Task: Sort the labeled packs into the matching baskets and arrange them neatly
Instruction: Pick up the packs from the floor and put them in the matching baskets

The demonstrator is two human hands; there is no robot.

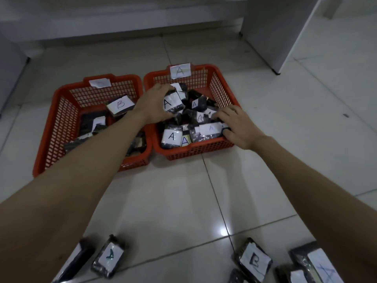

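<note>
Two red baskets stood side by side on the tiled floor: basket B [61, 111] at 10 o'clock, basket A [216, 78] at 12 o'clock. The left hand [155, 103] was curled round an A pack [172, 102] above the heap in basket A. The right hand [236, 124] lay on the packs near the basket's 3 o'clock wall; whether its fingers pinched one could not be determined. Unsorted packs, including a B pack [255, 262], lay at 6 o'clock. Each pack appeared light, slightly pliable and wrapped in glossy, probably slippery film. Recommended hold: across the short edges, clear of the paper label.
</note>
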